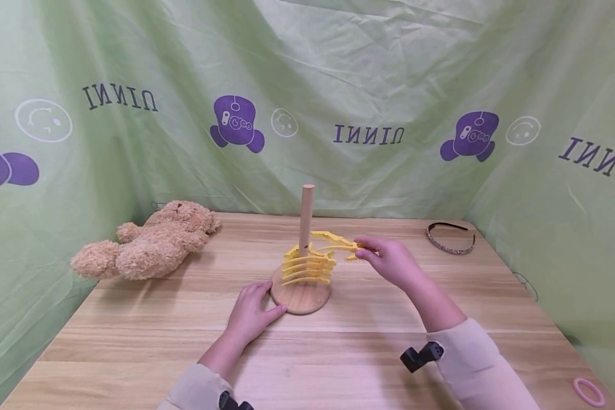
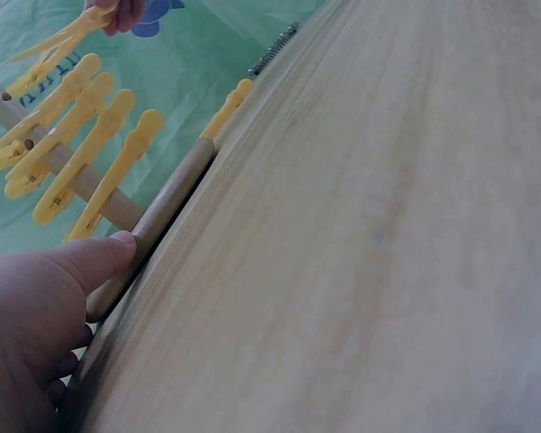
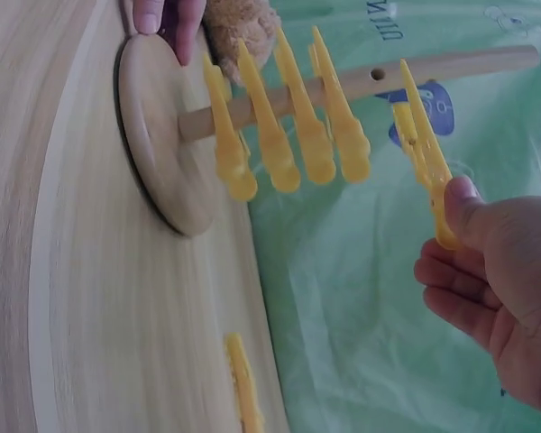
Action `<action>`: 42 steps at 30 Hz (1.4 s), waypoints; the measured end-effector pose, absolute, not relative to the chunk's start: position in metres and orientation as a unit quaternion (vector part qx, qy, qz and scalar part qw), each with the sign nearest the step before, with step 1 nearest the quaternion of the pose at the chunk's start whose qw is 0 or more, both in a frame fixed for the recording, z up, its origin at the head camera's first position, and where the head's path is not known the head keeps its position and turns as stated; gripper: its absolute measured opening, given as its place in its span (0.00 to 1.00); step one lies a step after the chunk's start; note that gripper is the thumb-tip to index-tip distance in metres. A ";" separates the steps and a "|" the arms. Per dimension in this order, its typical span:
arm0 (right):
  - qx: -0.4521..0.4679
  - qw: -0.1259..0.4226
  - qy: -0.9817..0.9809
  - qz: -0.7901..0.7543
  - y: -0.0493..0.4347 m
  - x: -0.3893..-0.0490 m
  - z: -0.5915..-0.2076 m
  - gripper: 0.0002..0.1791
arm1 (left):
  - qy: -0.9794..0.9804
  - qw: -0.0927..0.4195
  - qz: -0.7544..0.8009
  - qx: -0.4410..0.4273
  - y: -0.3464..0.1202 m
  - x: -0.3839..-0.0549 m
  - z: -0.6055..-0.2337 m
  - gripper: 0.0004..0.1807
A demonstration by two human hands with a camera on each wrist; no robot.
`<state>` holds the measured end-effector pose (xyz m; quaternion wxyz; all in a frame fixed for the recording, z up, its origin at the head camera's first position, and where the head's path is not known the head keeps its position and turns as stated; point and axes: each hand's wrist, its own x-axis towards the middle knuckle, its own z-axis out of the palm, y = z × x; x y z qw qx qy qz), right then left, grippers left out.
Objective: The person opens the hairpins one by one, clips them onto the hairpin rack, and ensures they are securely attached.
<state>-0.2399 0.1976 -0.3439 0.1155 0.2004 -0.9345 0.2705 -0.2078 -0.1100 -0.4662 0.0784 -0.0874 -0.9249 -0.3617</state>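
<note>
A round wooden base (image 1: pixel 301 302) carries an upright wooden post (image 1: pixel 306 213). Several yellow alligator hair clips (image 1: pixel 307 269) are clamped on the post one above another. My left hand (image 1: pixel 251 312) grips the base at its left edge, thumb at the front rim and fingers round the side. Above the clamped ones, my right hand (image 3: pixel 514 280) pinches another yellow hair clip (image 3: pixel 424 153) by its back end. Its jaws stand apart and point at the post; whether they touch it I cannot tell. One more yellow clip (image 3: pixel 243 383) lies on the table.
On the left of the wooden table (image 1: pixel 184 341) lies a fluffy brown teddy bear (image 1: pixel 159 247). A glittery headband (image 1: pixel 451 249) sits at the back right, and a pink ring (image 1: pixel 588 393) at the front right corner. Green printed cloth (image 1: pixel 307 68) hangs around the table.
</note>
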 end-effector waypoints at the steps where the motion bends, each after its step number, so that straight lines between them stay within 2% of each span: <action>1: 0.203 0.124 -0.935 0.265 0.194 -0.241 -0.343 0.18 | -0.925 0.079 -0.362 -0.088 -0.110 -0.208 -0.466 0.37; 8: 0.243 0.152 -0.929 0.235 0.167 -0.248 -0.341 0.15 | -0.923 0.083 -0.364 -0.087 -0.110 -0.207 -0.465 0.36; 21: 0.259 0.133 -0.931 0.220 0.147 -0.253 -0.342 0.15 | -0.923 0.082 -0.364 -0.089 -0.110 -0.206 -0.464 0.36; 28: 0.276 0.153 -0.925 0.210 0.146 -0.252 -0.341 0.15 | -0.925 0.090 -0.357 -0.095 -0.111 -0.207 -0.465 0.36; 36: 0.268 0.097 -0.932 0.225 0.148 -0.252 -0.337 0.17 | -0.924 0.092 -0.359 -0.096 -0.112 -0.207 -0.465 0.36; 42: 0.268 0.078 -0.930 0.238 0.149 -0.250 -0.336 0.21 | -0.924 0.091 -0.358 -0.097 -0.112 -0.207 -0.467 0.37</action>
